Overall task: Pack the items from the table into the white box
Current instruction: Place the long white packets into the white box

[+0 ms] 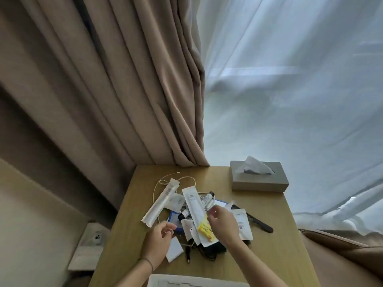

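Two hands hover over the pile. Your left hand, loosely curled, holds nothing; the long white sachet lies just beyond its fingertips. Your right hand, fingers relaxed and empty, hangs over the yellow packet. Pinch one item only. The white box sits nearest you.

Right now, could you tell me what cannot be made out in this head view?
- White box: cut off by the bottom edge; inside unseen.
- Black bundle: half hidden under the right hand and white packets; identity unclear.
- Yellow packet: print too blurred to read.
- Left hand: fingers curled; whether they hold something cannot be told.
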